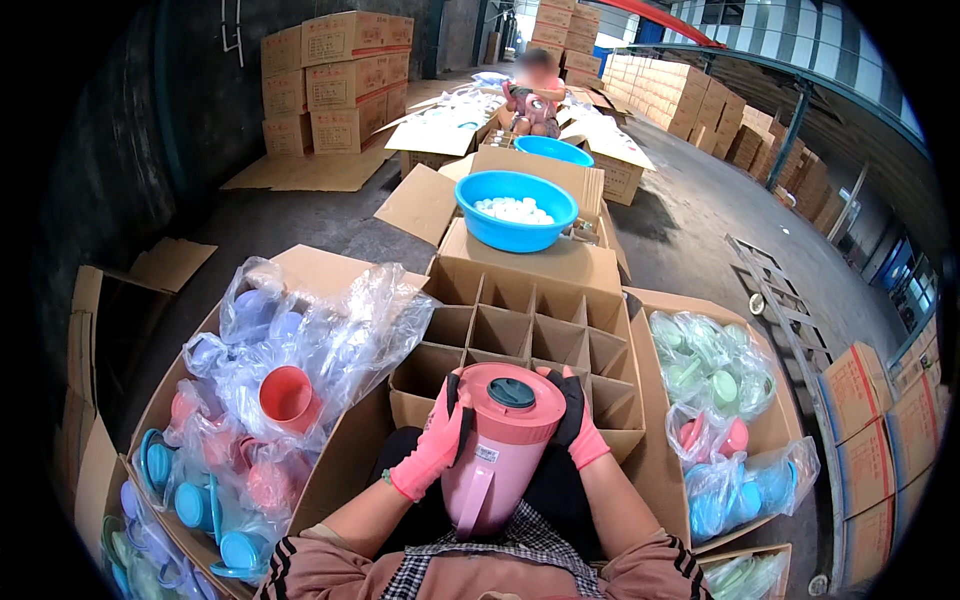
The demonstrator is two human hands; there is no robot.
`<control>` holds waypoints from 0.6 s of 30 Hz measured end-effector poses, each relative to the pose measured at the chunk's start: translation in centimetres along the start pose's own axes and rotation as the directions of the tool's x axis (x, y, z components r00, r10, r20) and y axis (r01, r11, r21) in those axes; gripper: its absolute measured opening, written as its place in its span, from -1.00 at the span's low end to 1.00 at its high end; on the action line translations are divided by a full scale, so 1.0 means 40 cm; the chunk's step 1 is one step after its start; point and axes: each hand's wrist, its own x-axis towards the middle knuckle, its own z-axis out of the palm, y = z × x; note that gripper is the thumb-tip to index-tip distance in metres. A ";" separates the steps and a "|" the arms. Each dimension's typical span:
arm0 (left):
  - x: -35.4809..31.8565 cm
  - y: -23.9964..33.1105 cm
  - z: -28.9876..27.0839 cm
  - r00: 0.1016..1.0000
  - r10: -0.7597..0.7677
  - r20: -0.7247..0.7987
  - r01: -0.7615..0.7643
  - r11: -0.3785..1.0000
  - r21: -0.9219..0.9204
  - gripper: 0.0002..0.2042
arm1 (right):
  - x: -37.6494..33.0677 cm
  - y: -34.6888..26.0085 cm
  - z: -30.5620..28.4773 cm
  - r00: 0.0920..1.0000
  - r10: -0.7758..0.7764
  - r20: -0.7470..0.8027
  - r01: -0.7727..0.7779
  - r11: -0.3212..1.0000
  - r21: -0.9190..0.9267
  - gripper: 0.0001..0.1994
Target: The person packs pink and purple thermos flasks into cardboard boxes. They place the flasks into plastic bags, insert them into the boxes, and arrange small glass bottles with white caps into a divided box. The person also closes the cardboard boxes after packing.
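A pink plastic jug stands upright in front of my body, its handle toward me and a small label on its side. Its lid is a darker pink with a dark green round cap in the middle. My left hand, in a pink and black glove, presses on the lid's left side. On the opposite side my right hand, gloved alike, grips the lid's edge. Just beyond the jug is a carton with cardboard dividers, whose visible cells look unfilled.
At left, a carton holds bagged purple, red and blue cups, with a loose red cup on top. At right, another carton has green, red and blue bagged pieces. A blue basin contains small white parts. Beyond sits another person among stacked boxes.
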 end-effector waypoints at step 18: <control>0.017 0.036 0.000 0.969 0.245 0.015 -0.244 0.955 0.171 -0.64 | -0.052 0.051 -0.003 0.970 -0.243 0.007 0.243 0.967 -0.072 -0.57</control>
